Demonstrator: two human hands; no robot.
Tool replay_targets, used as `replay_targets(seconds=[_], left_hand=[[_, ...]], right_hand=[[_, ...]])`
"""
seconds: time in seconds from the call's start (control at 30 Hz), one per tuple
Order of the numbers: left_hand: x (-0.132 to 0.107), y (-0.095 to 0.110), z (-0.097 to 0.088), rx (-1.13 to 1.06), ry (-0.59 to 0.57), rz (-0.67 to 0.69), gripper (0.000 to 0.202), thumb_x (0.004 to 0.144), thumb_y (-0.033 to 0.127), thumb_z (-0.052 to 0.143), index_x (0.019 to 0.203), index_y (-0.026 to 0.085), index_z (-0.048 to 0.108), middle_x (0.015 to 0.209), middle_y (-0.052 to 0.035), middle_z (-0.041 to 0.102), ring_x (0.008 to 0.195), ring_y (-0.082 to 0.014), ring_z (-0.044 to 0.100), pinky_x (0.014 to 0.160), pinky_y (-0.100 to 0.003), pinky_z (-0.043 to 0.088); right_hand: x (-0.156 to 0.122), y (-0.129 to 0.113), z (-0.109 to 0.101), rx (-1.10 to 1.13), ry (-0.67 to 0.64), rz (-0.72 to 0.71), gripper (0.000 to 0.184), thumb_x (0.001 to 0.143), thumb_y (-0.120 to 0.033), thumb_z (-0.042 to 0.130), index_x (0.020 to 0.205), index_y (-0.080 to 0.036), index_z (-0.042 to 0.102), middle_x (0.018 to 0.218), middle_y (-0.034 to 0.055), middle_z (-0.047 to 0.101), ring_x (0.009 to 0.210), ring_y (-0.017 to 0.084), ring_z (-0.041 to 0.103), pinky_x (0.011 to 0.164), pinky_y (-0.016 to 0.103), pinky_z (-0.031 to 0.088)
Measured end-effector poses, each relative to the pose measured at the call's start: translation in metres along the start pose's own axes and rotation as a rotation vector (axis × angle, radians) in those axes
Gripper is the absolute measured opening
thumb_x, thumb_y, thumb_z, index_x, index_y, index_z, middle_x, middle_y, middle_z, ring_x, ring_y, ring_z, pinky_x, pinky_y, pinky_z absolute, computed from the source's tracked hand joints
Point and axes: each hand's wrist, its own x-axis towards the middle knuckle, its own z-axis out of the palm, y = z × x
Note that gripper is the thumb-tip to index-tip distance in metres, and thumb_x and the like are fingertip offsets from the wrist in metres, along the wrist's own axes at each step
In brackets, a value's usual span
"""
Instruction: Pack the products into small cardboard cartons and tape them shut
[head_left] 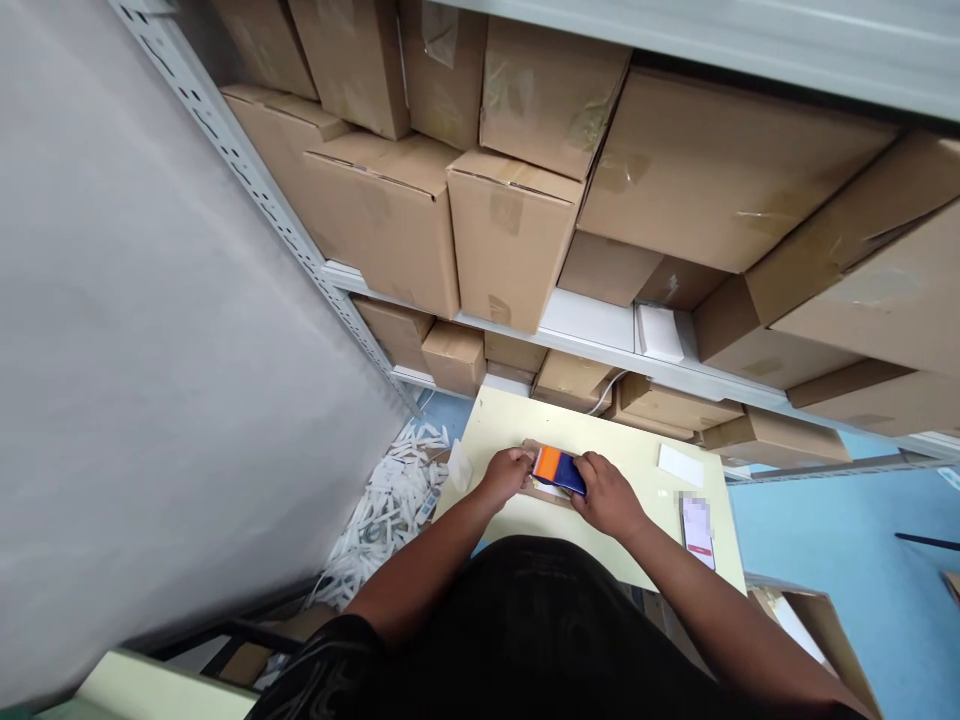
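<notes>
An orange and dark blue flat pack (561, 468) is between my two hands, above the pale yellow table. My left hand (508, 475) is closed, its fingers pinched at the pack's left end. At the other end, my right hand (606, 493) grips the dark blue part between thumb and fingers. Under the pack lies a brown cardboard piece (531, 491), mostly covered by the pack and my hands. Whether the pack is a box or a pouch is too small to tell.
The pale yellow table (622, 440) carries a phone (697, 530) and a white card (681, 465) at right. Cardboard boxes (517, 230) fill the metal shelves ahead. White strips (390, 500) are heaped at left, beside the grey wall (187, 350). An open carton (832, 630) stands at lower right.
</notes>
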Motion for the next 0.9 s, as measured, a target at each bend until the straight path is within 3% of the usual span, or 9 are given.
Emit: replay_targets(seconds=[0.17, 0.27, 0.43, 0.73, 0.83, 0.9], left_hand=[[0.009, -0.007, -0.039, 0.195, 0.168, 0.061, 0.021, 0.088, 0.03, 0.056, 0.087, 0.017, 0.072, 0.073, -0.0018, 0.069, 0.056, -0.0124, 0.059, 0.055, -0.023, 0.045], [0.02, -0.013, -0.051, 0.407, 0.247, 0.116, 0.023, 0.091, 0.029, 0.053, 0.085, 0.018, 0.073, 0.087, -0.0053, 0.076, 0.074, -0.0171, 0.068, 0.068, -0.026, 0.05], [0.037, -0.026, -0.045, 0.532, 0.298, 0.112, 0.024, 0.094, 0.024, 0.051, 0.086, 0.019, 0.073, 0.107, -0.0082, 0.077, 0.105, -0.0224, 0.069, 0.09, -0.029, 0.048], [0.046, -0.058, -0.022, 0.706, 0.257, 0.09, 0.028, 0.1, 0.027, 0.047, 0.095, 0.017, 0.072, 0.102, -0.0126, 0.076, 0.103, -0.0242, 0.069, 0.09, -0.032, 0.047], [0.053, -0.062, -0.015, 0.738, 0.239, 0.067, 0.029, 0.099, 0.031, 0.051, 0.109, 0.012, 0.07, 0.106, -0.0168, 0.074, 0.105, -0.0264, 0.07, 0.09, -0.033, 0.049], [0.052, -0.062, -0.015, 0.749, 0.252, 0.053, 0.04, 0.097, 0.032, 0.052, 0.127, 0.007, 0.062, 0.121, -0.0221, 0.069, 0.115, -0.0293, 0.067, 0.095, -0.036, 0.049]], right_hand=[[-0.009, 0.016, -0.011, -0.011, -0.064, 0.043, 0.051, 0.08, -0.023, 0.06, 0.129, -0.017, 0.053, 0.117, 0.013, 0.057, 0.104, 0.028, 0.054, 0.096, 0.04, 0.046], [-0.007, 0.015, -0.011, -0.015, -0.101, 0.028, 0.054, 0.08, -0.024, 0.06, 0.132, -0.016, 0.051, 0.119, 0.0132, 0.056, 0.105, 0.028, 0.053, 0.096, 0.039, 0.045], [0.004, 0.004, -0.008, -0.061, -0.166, 0.005, 0.052, 0.082, -0.025, 0.061, 0.133, -0.016, 0.052, 0.12, 0.0126, 0.055, 0.105, 0.028, 0.05, 0.095, 0.039, 0.043], [0.008, -0.001, -0.008, -0.187, -0.216, -0.003, 0.049, 0.084, -0.02, 0.062, 0.133, -0.018, 0.055, 0.124, 0.013, 0.057, 0.104, 0.029, 0.049, 0.09, 0.038, 0.04], [0.008, -0.005, -0.002, -0.232, -0.192, 0.025, 0.048, 0.086, -0.016, 0.057, 0.134, -0.019, 0.055, 0.123, 0.0142, 0.058, 0.102, 0.03, 0.05, 0.086, 0.04, 0.039], [0.008, -0.007, 0.002, -0.246, -0.178, 0.043, 0.048, 0.087, -0.013, 0.055, 0.134, -0.019, 0.055, 0.123, 0.0149, 0.059, 0.101, 0.03, 0.05, 0.085, 0.041, 0.038]])
